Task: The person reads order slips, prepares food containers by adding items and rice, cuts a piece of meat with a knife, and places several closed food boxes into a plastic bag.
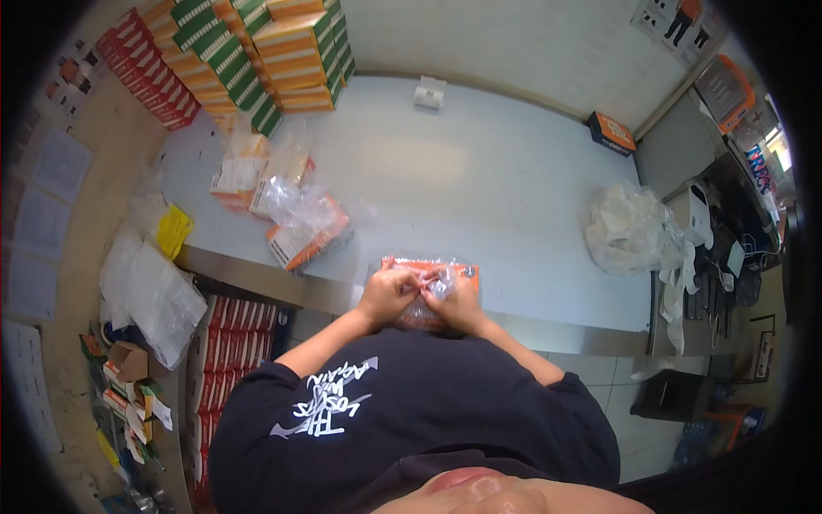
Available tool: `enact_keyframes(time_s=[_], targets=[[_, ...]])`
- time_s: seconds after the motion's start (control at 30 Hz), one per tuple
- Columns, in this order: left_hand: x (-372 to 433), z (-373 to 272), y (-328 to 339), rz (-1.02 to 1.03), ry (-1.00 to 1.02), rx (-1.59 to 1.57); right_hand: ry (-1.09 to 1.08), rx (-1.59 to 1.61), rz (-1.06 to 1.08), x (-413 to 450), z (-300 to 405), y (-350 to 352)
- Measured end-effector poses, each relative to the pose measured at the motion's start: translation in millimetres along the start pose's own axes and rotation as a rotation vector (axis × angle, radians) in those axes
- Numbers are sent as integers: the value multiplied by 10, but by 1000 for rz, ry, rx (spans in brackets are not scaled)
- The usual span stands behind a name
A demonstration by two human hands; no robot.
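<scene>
At the front edge of the table, an orange box (463,268) lies inside a clear plastic bag (419,313). My left hand (390,292) pinches the gathered plastic above the box. My right hand (454,297) grips the bunched plastic from the other side, and a crumpled tuft of it stands up by the fingers. The fingertips of both hands meet over the middle of the box. My hands and the plastic cover much of the box's top.
Left of my hands lie bagged orange boxes (297,247). Stacked yellow-and-green boxes (295,38) and red boxes (151,70) fill the back left corner. A white roll (429,95) and a dark orange box (612,133) sit at the back. Crumpled clear plastic (626,228) lies right.
</scene>
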State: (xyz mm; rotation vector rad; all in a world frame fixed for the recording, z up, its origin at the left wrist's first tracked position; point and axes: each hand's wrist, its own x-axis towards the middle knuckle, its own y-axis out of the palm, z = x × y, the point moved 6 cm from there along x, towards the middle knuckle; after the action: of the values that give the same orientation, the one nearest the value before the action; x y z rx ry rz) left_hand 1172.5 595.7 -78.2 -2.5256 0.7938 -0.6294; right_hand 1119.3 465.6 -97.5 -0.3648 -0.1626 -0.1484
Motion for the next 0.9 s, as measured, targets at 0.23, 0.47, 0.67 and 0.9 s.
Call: enact_keyframes(time_s=[0.23,0.47,0.67,0.9], targets=[[30,-210,-76,68,181,54,83,-95,97,55,87,-11],[17,-176,-66,237,-25,-199,128,-19,166,101,76,-63],[38,-129,-65,325,-141,-271,3,-298,158,103,116,-92],[-331,558,-500,-62,-585,-185,-2,-464,297,-1,-61,-512]])
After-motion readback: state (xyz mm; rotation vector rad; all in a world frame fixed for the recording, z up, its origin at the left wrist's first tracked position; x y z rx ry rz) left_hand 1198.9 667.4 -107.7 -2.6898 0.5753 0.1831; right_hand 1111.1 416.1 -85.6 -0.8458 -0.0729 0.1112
